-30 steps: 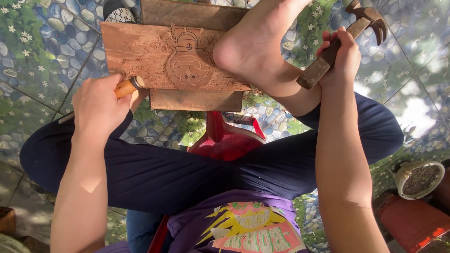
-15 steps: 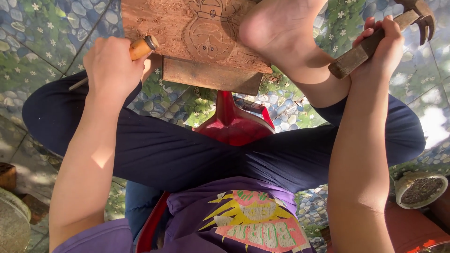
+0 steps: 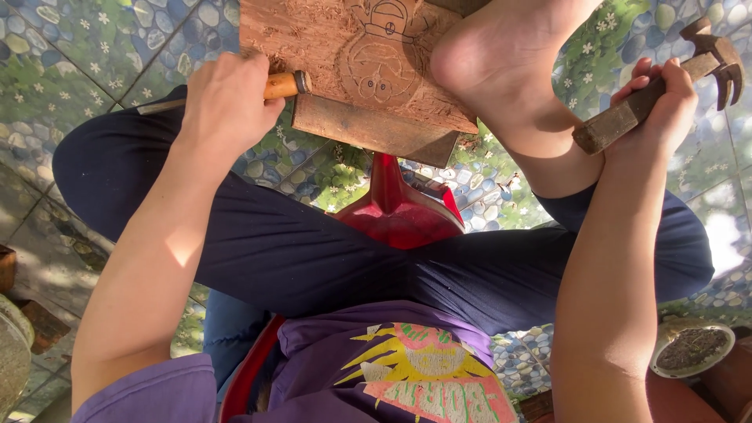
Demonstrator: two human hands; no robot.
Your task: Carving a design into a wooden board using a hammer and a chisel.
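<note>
A carved wooden board (image 3: 329, 47) lies at the top centre of the frame, on a second plank (image 3: 368, 133) that juts out beneath it toward the viewer. Its reddish-brown surface bears an incised round cartoon figure and rough chipped patches. The left hand (image 3: 227, 102), in the upper left, is clenched around a chisel (image 3: 283, 84) whose pale wooden handle end pokes out of the fist just beside the board's near edge; the blade shows as a thin grey strip on the far side of the fist. A bare foot (image 3: 501, 63) presses down on the board's right side. In the upper right, the right hand (image 3: 658, 102) grips the wooden handle of a claw hammer (image 3: 666, 86), raised clear of the board, its dark metal head at the frame's edge. Below, the person sits cross-legged in dark blue trousers and a purple printed shirt. A red plastic stool (image 3: 399, 211) shows between the legs. The tiled floor (image 3: 70, 55) has a blue and green pebble pattern. A small pot of soil (image 3: 693, 352) stands at the lower right.
</note>
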